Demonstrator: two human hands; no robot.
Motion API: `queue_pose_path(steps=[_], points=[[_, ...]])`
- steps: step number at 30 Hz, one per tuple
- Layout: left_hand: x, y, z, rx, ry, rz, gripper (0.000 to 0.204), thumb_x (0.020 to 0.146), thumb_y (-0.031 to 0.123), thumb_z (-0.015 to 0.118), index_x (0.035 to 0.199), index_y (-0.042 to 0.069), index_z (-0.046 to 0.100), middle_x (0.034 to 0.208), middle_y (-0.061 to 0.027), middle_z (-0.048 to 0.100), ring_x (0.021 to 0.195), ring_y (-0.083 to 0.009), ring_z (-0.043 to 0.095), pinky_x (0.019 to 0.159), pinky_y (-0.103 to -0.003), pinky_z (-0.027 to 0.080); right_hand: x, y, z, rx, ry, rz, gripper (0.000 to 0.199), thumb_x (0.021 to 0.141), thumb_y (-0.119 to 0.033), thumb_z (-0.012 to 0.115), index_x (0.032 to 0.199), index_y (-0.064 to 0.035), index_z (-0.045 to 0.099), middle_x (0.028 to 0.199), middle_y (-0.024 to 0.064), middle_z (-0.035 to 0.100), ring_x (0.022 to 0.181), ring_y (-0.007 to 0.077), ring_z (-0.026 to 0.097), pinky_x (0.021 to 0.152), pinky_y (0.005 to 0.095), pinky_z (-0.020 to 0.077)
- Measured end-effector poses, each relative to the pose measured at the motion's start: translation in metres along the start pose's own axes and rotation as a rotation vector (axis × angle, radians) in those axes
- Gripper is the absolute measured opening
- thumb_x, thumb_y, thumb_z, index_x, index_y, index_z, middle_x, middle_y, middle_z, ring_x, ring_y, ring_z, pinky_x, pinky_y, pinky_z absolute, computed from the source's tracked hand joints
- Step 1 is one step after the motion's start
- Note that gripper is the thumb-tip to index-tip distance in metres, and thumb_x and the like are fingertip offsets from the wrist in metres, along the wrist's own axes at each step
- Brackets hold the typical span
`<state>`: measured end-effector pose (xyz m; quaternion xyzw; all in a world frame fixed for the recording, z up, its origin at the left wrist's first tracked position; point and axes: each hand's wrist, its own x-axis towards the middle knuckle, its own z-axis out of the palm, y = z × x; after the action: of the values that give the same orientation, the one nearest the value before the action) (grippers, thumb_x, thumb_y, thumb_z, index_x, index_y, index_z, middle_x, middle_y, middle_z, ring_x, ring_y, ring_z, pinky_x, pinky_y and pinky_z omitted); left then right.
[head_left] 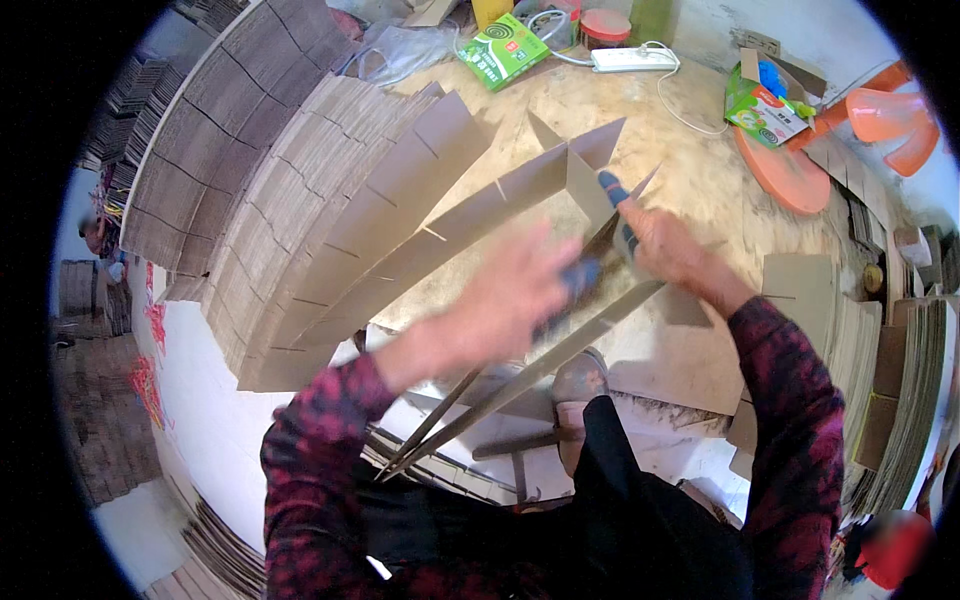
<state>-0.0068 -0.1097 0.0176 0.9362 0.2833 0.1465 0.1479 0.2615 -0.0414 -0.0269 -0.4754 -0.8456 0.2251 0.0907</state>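
Observation:
A long slotted cardboard divider strip (470, 207) stands on edge, slanting from lower left to upper right. Short cardboard cross pieces (588, 187) meet it near its far right end. My right hand (668, 245), with blue wraps on its fingers, closes on the cardboard beside these pieces. Left of it, my left hand (490, 300) is smeared by motion, blue wraps showing at its fingertips; whether it holds anything is unclear. A second long cardboard strip (540, 375) runs diagonally below both hands, toward my lap.
Tall stacks of slotted cardboard strips (290, 190) line the left. More cardboard pieces (800, 300) stand at the right. Along the back are a green box (503, 52), a white power strip (633, 59), another green box (765, 110) and an orange plastic stool (785, 172). My shoe (580, 378) shows below.

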Motion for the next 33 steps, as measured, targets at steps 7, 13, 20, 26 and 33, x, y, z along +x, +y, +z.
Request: queue_pose_path(steps=[7, 13, 20, 26, 33], points=[[-0.121, 0.06, -0.024, 0.04, -0.366, -0.416, 0.059, 0.08, 0.04, 0.065, 0.121, -0.001, 0.053, 0.136, -0.0222, 0.04, 0.13, -0.0472, 0.03, 0.109, -0.054, 0.026, 0.033, 0.076, -0.103, -0.68, 0.266, 0.136, 0.035, 0.077, -0.003, 0.053, 0.111, -0.0079, 0.053, 0.101, 0.0176, 0.057, 0.097, 0.0365, 0.057, 0.078, 0.0461, 0.0471], [-0.153, 0.069, -0.012, -0.014, -0.244, -0.545, 0.068, 0.081, 0.046, 0.063, 0.13, 0.002, 0.047, 0.131, -0.0273, 0.045, 0.126, -0.0422, 0.04, 0.107, -0.051, 0.03, -0.07, 0.047, -0.117, -0.698, 0.253, 0.172, 0.04, 0.073, -0.002, 0.059, 0.113, -0.0071, 0.055, 0.113, 0.0157, 0.052, 0.11, 0.0342, 0.051, 0.088, 0.0451, 0.0417], [-0.132, 0.09, 0.007, -0.242, -0.017, -0.69, 0.047, 0.083, 0.031, 0.065, 0.112, -0.004, 0.054, 0.107, -0.0274, 0.059, 0.099, -0.0428, 0.058, 0.084, -0.046, 0.047, -0.333, 0.003, -0.03, -0.448, 0.438, 0.434, 0.06, 0.072, -0.006, 0.066, 0.129, 0.0013, 0.045, 0.138, 0.0286, 0.036, 0.125, 0.0452, 0.038, 0.104, 0.0476, 0.032], [-0.115, 0.079, 0.058, -0.194, 0.223, -0.573, 0.014, 0.08, 0.01, 0.059, 0.082, 0.001, 0.048, 0.076, -0.0236, 0.059, 0.076, -0.0448, 0.058, 0.065, -0.051, 0.044, -0.387, 0.035, 0.01, -0.173, 0.649, 1.057, 0.063, 0.077, -0.005, 0.066, 0.135, -0.002, 0.04, 0.138, 0.0269, 0.039, 0.126, 0.0419, 0.04, 0.103, 0.044, 0.0345], [-0.106, 0.087, 0.072, -0.121, 0.375, -0.601, 0.009, 0.077, 0.002, 0.055, 0.083, 0.003, 0.049, 0.076, -0.0211, 0.059, 0.074, -0.0423, 0.06, 0.062, -0.05, 0.045, -0.38, 0.004, -0.032, -0.134, 0.566, 0.938, 0.052, 0.078, 0.005, 0.059, 0.128, 0.0004, 0.044, 0.121, 0.0263, 0.051, 0.112, 0.0377, 0.051, 0.095, 0.0382, 0.0409]])
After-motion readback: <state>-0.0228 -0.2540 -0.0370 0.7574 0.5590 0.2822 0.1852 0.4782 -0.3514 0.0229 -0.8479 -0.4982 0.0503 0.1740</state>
